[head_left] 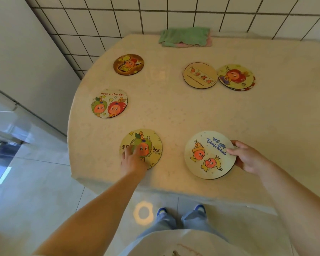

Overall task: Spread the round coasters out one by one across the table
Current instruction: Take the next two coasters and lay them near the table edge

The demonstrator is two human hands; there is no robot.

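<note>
Several round cartoon coasters lie on the beige table. My left hand presses flat on a yellow coaster with a green-capped figure near the front edge. My right hand grips the right rim of a pale coaster reading "we are", thumb on top. Farther back lie a "Have a nice day" coaster, a brown coaster, and a beige coaster touching a short stack topped by a red-figure coaster.
A folded green and pink cloth lies at the table's far edge against the tiled wall. A white cabinet stands to the left. The table's rounded front edge is close to my body.
</note>
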